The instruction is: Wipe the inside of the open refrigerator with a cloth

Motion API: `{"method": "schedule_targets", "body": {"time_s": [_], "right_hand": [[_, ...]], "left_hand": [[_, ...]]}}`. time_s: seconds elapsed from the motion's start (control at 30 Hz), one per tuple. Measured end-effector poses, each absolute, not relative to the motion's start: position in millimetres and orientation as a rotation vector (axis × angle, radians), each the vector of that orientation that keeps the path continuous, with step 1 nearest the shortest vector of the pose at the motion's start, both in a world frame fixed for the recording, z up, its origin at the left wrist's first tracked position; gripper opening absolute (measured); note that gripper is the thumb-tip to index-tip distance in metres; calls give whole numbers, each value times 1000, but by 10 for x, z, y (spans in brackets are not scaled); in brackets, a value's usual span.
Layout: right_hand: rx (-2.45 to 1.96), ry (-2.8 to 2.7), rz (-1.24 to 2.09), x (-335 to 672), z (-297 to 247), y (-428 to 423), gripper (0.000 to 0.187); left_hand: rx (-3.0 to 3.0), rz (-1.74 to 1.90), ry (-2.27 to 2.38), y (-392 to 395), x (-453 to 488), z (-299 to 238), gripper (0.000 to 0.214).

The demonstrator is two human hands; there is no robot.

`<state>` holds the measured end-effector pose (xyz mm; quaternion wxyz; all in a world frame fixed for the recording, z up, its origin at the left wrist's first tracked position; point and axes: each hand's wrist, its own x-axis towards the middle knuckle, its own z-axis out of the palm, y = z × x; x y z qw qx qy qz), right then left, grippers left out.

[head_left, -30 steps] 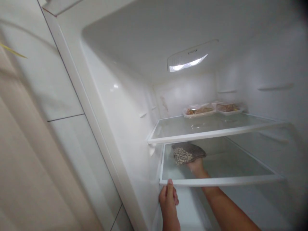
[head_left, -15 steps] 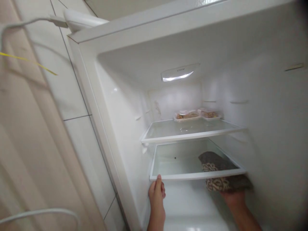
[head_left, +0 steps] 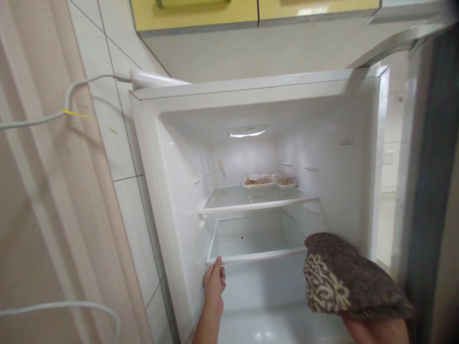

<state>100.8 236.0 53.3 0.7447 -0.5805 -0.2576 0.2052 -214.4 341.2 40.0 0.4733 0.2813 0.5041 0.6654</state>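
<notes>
L hand (head_left: 214, 278) is pinching the lower shelf (head_left: 258, 256) at its front L corner, thumb on top & fingers curled below, while R hand (head_left: 379, 330) is holding the brown cloth (head_left: 353, 277) by the shelf's R front end, fingers hidden underneath, so can't tell if that grip is spread or closed. For good ctrl, L hand should be bracing the edge w/o lifting it, & R hand should be supporting the folds evenly so nothing's snagging or flopping loose.
</notes>
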Motion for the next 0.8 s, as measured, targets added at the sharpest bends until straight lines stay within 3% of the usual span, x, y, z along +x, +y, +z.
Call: {"method": "schedule_targets", "body": {"time_s": [0.17, 0.33, 0.53, 0.8], "right_hand": [[-1338, -935, 334, 925, 999, 2832, 55], [-1881, -1560, -122, 662, 1027, 3419, 59], [-2119, -1773, -145, 426, 813, 3726, 58], [-1894, -2105, 95, -354, 1017, 3742, 68]], "left_hand": [[674, 1615, 1253, 3378, -2134, 489, 63], [694, 1601, 1259, 3337, -2156, 530, 61], [676, 1601, 1229, 3323, -2137, 501, 59], [648, 1664, 1195, 3361, -2041, 452, 55]]}}
